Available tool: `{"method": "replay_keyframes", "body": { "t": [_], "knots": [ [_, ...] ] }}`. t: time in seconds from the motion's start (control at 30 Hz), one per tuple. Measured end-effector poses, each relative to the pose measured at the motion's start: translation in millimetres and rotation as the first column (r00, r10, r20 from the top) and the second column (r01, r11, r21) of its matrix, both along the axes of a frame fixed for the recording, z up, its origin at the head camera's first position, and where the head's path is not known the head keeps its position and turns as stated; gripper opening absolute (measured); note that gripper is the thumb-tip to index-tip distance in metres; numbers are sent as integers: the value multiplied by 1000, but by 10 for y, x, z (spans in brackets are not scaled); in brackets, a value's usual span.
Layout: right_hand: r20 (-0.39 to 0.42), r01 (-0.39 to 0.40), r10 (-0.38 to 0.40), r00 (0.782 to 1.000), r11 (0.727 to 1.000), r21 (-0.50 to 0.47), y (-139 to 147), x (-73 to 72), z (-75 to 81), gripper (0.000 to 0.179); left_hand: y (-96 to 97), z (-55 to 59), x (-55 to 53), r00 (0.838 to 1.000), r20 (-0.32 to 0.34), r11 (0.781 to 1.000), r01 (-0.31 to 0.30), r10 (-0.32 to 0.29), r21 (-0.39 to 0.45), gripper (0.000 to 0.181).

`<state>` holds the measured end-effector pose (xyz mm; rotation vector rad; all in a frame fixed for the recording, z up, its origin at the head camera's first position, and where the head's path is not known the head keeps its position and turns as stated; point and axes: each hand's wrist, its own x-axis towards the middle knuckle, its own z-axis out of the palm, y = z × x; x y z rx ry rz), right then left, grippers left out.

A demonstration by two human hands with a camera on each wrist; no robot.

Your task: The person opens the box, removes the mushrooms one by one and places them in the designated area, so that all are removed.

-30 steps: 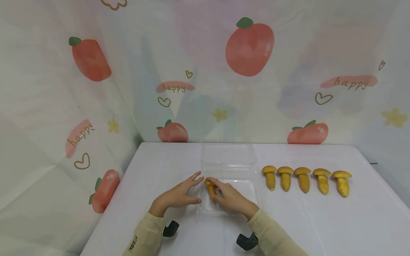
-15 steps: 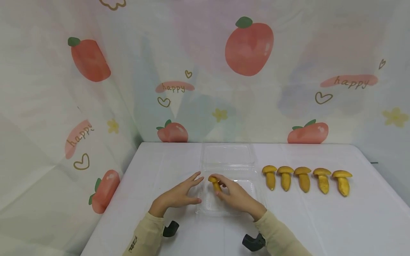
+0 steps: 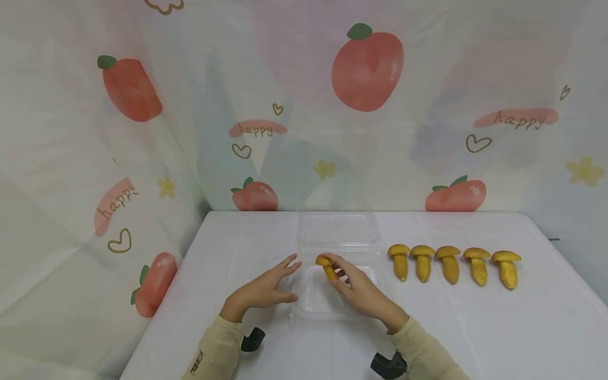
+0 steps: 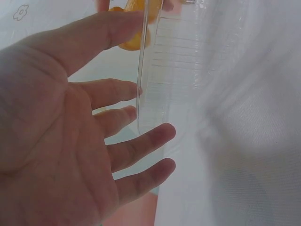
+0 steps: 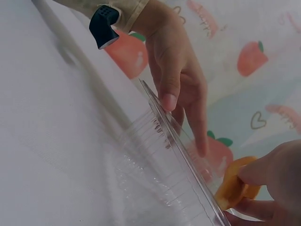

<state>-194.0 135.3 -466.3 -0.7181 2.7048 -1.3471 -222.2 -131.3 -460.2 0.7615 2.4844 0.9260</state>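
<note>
A yellow-brown mushroom point(image 3: 326, 266) is pinched between the thumb and fingers of my right hand point(image 3: 363, 290), cap toward the back, over the clear plastic box point(image 3: 323, 307). The right wrist view shows the mushroom point(image 5: 231, 184) close to the box's rim, the thumb on it. My left hand point(image 3: 266, 286) holds nothing; its fingers are spread at the left side of the box. In the left wrist view, the palm of the left hand point(image 4: 66, 132) shows, its thumb and fingertips right by the clear wall. The box's lid point(image 3: 337, 230) is folded back behind it.
Several more mushrooms point(image 3: 448, 264) lie in a row to the right of the box, caps toward the back. All stand on a white-covered table point(image 3: 475, 327). A patterned curtain point(image 3: 294, 158) rises behind its back edge and along the left.
My right hand has moved right and slightly away from me with the mushroom, from the box's left side toward its middle. My left hand has stayed in place.
</note>
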Motion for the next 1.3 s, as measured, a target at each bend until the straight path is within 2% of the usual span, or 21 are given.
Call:
{"method": "replay_keyframes", "body": {
  "t": [0.17, 0.47, 0.57, 0.9, 1.0, 1.17, 1.3],
  "knots": [
    [-11, -4, 4, 1000, 998, -55, 36, 29, 6, 58, -6, 9, -10, 1000, -1, 1000, 2, -2, 7, 78],
    [54, -10, 17, 998, 993, -119, 136, 54, 60, 58, -12, 8, -24, 1000, 5, 1000, 6, -6, 7, 78],
    [48, -14, 19, 999, 994, -107, 165, 81, 76, 58, -16, 17, -21, 1000, 13, 1000, 5, -5, 12, 79],
    [-5, 55, -55, 998, 997, -45, 333, 160, 165, 67, -18, 6, -19, 1000, 6, 1000, 18, -19, 22, 78],
    [-34, 52, -53, 998, 998, -36, 411, 175, 182, 66, -15, 7, -14, 1000, 4, 1000, 18, -18, 26, 78],
    [-38, 50, -52, 998, 998, -42, 551, 217, 209, 63, -11, 0, -4, 1000, 7, 1000, 10, -10, 25, 79],
    [-65, 71, -74, 995, 997, -41, 652, 251, 235, 63, -10, -20, -6, 1000, 6, 1000, 5, -5, 18, 79]
  ]
}}
